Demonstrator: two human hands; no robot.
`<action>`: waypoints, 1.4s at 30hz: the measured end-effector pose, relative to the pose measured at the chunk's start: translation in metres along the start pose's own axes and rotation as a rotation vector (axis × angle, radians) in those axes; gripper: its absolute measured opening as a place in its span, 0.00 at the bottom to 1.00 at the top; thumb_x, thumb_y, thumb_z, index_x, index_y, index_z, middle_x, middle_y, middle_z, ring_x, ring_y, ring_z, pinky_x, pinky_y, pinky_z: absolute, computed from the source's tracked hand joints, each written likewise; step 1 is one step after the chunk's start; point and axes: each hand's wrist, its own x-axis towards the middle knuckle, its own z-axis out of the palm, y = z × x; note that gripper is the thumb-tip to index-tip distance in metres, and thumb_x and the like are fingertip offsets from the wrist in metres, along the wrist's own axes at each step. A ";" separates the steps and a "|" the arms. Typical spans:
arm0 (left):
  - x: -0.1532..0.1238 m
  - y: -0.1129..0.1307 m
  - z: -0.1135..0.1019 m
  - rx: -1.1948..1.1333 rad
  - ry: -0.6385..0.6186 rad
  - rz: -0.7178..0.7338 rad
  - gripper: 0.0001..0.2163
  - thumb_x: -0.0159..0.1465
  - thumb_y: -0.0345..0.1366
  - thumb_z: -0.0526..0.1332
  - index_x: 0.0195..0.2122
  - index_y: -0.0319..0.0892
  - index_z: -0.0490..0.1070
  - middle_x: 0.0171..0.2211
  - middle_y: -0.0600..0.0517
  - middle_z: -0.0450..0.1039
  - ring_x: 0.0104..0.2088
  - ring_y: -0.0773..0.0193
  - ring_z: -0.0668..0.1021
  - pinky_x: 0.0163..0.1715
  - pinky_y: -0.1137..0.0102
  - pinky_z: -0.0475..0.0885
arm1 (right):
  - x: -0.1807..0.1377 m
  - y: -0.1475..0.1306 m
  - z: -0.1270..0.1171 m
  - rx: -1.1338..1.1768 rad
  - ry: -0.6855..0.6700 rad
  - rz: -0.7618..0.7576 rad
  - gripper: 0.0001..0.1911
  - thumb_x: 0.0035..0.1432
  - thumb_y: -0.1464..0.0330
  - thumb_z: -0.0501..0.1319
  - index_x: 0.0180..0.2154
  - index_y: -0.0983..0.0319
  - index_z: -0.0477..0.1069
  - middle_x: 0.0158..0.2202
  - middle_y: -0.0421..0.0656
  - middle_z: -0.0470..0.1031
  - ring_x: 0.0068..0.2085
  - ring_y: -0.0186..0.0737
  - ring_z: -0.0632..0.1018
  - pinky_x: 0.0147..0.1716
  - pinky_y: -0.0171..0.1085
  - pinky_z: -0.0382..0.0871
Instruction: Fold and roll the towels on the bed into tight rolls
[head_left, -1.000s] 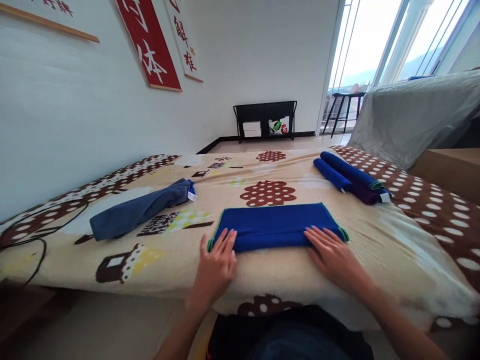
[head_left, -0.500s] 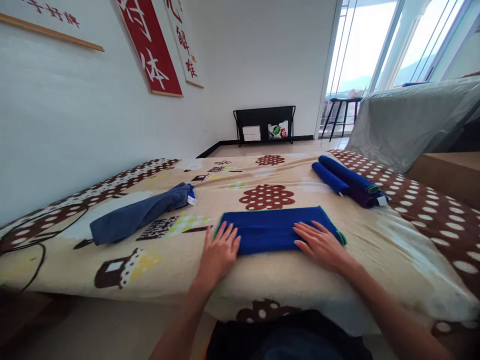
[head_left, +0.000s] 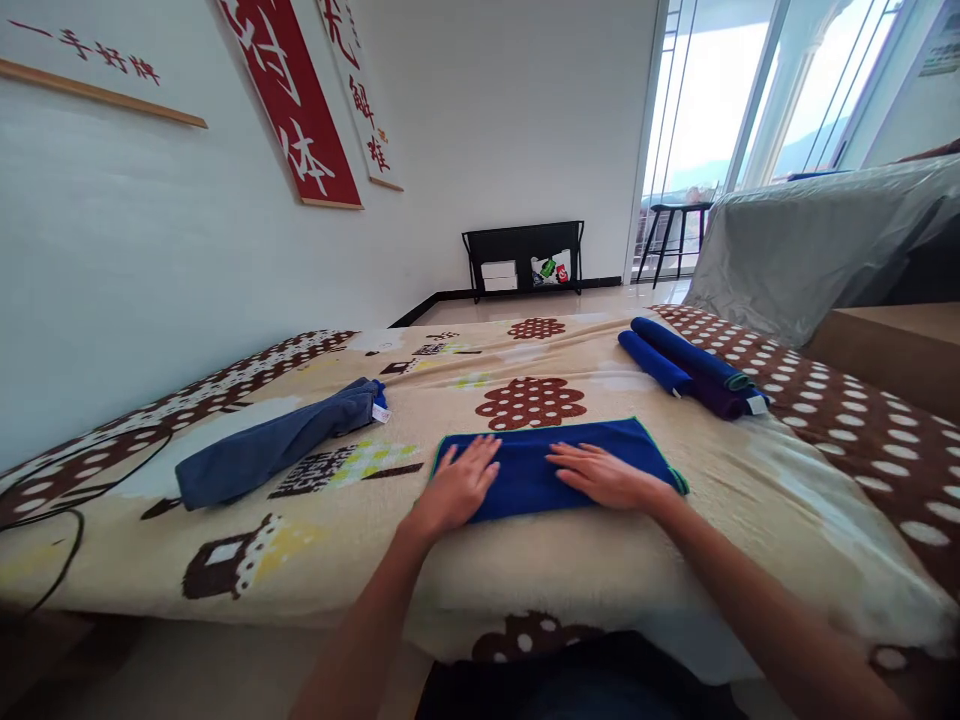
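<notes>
Head view, big stuff first: a patterned blanket (head_left: 540, 580) covers the whole surface, and the folded blue cloth (head_left: 525, 480) lies near its front edge, at six o'clock. Using that cloth as the dial, a grey-blue cloth (head_left: 277, 445) sits at nine, and some rolled blue and purple cloths (head_left: 690, 352) lie together around two.

From where I'm standing, this looks like smoothing. Left hand (head_left: 457, 490) is flat on the cloth's nine o'clock half, fingers a bit spread. Right hand (head_left: 604, 475) lies right of center, fingers closer together with slim gaps. Neither is pinching anything that I can see.

My two cents: keep palms low and stroke from the middle out toward three and nine, same pressure both sides. Go easy, since that blanket looks soft and could bunch underneath. Smallest detail: the green-edged corner (head_left: 680, 482) at about four o'clock shows stacked layers, so I'd line those up before pressing harder.
</notes>
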 end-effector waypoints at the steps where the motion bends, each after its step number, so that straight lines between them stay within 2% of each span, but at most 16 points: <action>1: 0.012 0.011 0.002 -0.030 -0.047 0.065 0.26 0.74 0.47 0.40 0.72 0.52 0.49 0.72 0.51 0.50 0.72 0.62 0.54 0.69 0.56 0.50 | 0.013 -0.010 0.005 0.028 -0.043 -0.067 0.29 0.71 0.51 0.46 0.68 0.52 0.59 0.71 0.41 0.53 0.71 0.43 0.55 0.70 0.52 0.47; 2: 0.022 0.018 0.005 -0.049 -0.099 0.107 0.26 0.74 0.48 0.41 0.72 0.54 0.49 0.72 0.53 0.50 0.71 0.64 0.54 0.68 0.58 0.51 | 0.024 -0.017 0.008 0.044 -0.086 -0.100 0.29 0.71 0.52 0.46 0.68 0.51 0.57 0.71 0.41 0.51 0.72 0.42 0.54 0.70 0.51 0.47; 4: 0.036 0.016 0.009 -0.062 -0.170 0.111 0.26 0.73 0.49 0.43 0.71 0.55 0.50 0.72 0.53 0.49 0.72 0.62 0.54 0.68 0.56 0.51 | 0.033 -0.011 0.008 0.020 -0.128 -0.052 0.30 0.70 0.51 0.47 0.69 0.51 0.54 0.72 0.42 0.50 0.72 0.43 0.52 0.70 0.52 0.46; 8: 0.032 -0.034 0.012 -0.047 -0.119 -0.058 0.28 0.72 0.51 0.44 0.71 0.50 0.52 0.72 0.46 0.45 0.72 0.50 0.52 0.66 0.43 0.48 | 0.006 0.047 -0.008 -0.104 -0.026 0.244 0.34 0.69 0.47 0.46 0.70 0.52 0.53 0.73 0.44 0.45 0.73 0.47 0.49 0.70 0.55 0.41; 10: 0.025 -0.060 0.009 -0.051 -0.077 -0.117 0.29 0.71 0.52 0.45 0.70 0.48 0.54 0.72 0.45 0.47 0.72 0.49 0.53 0.65 0.42 0.50 | -0.011 0.075 -0.015 -0.131 0.020 0.338 0.35 0.68 0.46 0.46 0.70 0.53 0.53 0.73 0.45 0.44 0.73 0.49 0.49 0.70 0.56 0.41; 12: 0.019 -0.075 0.005 -0.063 -0.034 -0.137 0.28 0.70 0.52 0.46 0.68 0.49 0.59 0.70 0.47 0.53 0.70 0.51 0.58 0.66 0.46 0.54 | -0.023 0.091 -0.020 -0.144 0.056 0.390 0.36 0.68 0.47 0.46 0.70 0.56 0.54 0.73 0.47 0.46 0.72 0.50 0.50 0.70 0.56 0.43; 15: 0.004 -0.076 -0.007 -0.076 0.077 -0.165 0.26 0.72 0.49 0.43 0.64 0.44 0.66 0.66 0.46 0.65 0.66 0.55 0.67 0.64 0.56 0.61 | -0.035 0.091 -0.023 -0.162 0.148 0.431 0.35 0.69 0.49 0.44 0.69 0.60 0.58 0.71 0.50 0.52 0.72 0.51 0.53 0.69 0.56 0.46; 18: -0.034 -0.060 -0.018 -0.048 0.347 -0.188 0.25 0.73 0.43 0.40 0.59 0.38 0.70 0.60 0.42 0.71 0.61 0.55 0.72 0.63 0.58 0.63 | -0.064 0.076 -0.022 -0.192 0.399 0.338 0.29 0.71 0.53 0.43 0.63 0.58 0.67 0.67 0.49 0.63 0.68 0.50 0.63 0.67 0.54 0.54; 20: -0.066 -0.045 -0.021 0.012 0.514 -0.071 0.19 0.71 0.39 0.47 0.56 0.42 0.72 0.56 0.44 0.74 0.59 0.54 0.73 0.61 0.57 0.64 | -0.092 0.066 -0.016 -0.232 0.492 0.193 0.23 0.70 0.56 0.48 0.58 0.54 0.72 0.62 0.46 0.70 0.63 0.48 0.70 0.62 0.52 0.62; 21: -0.081 -0.038 -0.020 0.051 0.541 0.014 0.17 0.69 0.36 0.51 0.55 0.44 0.72 0.55 0.45 0.75 0.58 0.54 0.73 0.61 0.57 0.64 | -0.107 0.062 -0.012 -0.258 0.484 0.126 0.20 0.70 0.58 0.50 0.57 0.52 0.72 0.59 0.45 0.73 0.60 0.47 0.73 0.60 0.51 0.64; 23: -0.101 -0.027 -0.016 0.118 0.484 0.151 0.18 0.66 0.31 0.55 0.57 0.46 0.71 0.55 0.47 0.74 0.56 0.54 0.74 0.59 0.57 0.65 | -0.130 0.057 -0.003 -0.314 0.446 0.042 0.19 0.67 0.62 0.55 0.57 0.50 0.72 0.56 0.43 0.75 0.56 0.46 0.75 0.57 0.50 0.67; 26: -0.104 -0.021 -0.002 0.143 0.374 0.193 0.22 0.62 0.26 0.56 0.57 0.45 0.70 0.54 0.47 0.74 0.54 0.55 0.75 0.57 0.58 0.66 | -0.138 0.057 0.006 -0.366 0.439 0.019 0.21 0.63 0.67 0.56 0.57 0.52 0.71 0.54 0.43 0.76 0.54 0.46 0.76 0.56 0.49 0.66; 30: -0.080 -0.025 0.010 0.109 0.351 0.099 0.19 0.59 0.24 0.56 0.51 0.41 0.73 0.49 0.46 0.77 0.51 0.54 0.76 0.54 0.59 0.68 | -0.112 0.054 0.004 -0.405 0.414 0.072 0.17 0.59 0.73 0.55 0.48 0.58 0.74 0.50 0.45 0.77 0.50 0.45 0.76 0.54 0.47 0.64; 34: -0.061 -0.022 0.004 0.094 0.353 -0.001 0.14 0.59 0.24 0.56 0.43 0.41 0.76 0.42 0.46 0.79 0.45 0.53 0.78 0.49 0.59 0.70 | -0.084 0.044 -0.007 -0.434 0.387 0.170 0.13 0.56 0.75 0.54 0.40 0.62 0.74 0.41 0.47 0.78 0.44 0.46 0.76 0.49 0.45 0.63; 37: -0.063 -0.019 -0.004 0.107 0.350 -0.042 0.12 0.59 0.25 0.55 0.39 0.41 0.76 0.40 0.46 0.80 0.43 0.53 0.78 0.48 0.58 0.70 | -0.081 0.037 -0.015 -0.394 0.364 0.206 0.10 0.55 0.74 0.53 0.36 0.62 0.72 0.36 0.45 0.77 0.41 0.45 0.76 0.47 0.43 0.61; 42: -0.078 -0.013 -0.012 0.167 0.248 -0.083 0.12 0.61 0.25 0.53 0.37 0.42 0.76 0.37 0.47 0.80 0.42 0.52 0.79 0.47 0.55 0.69 | -0.094 0.024 -0.012 -0.353 0.250 0.284 0.11 0.58 0.75 0.51 0.30 0.60 0.70 0.33 0.43 0.78 0.39 0.42 0.77 0.45 0.42 0.61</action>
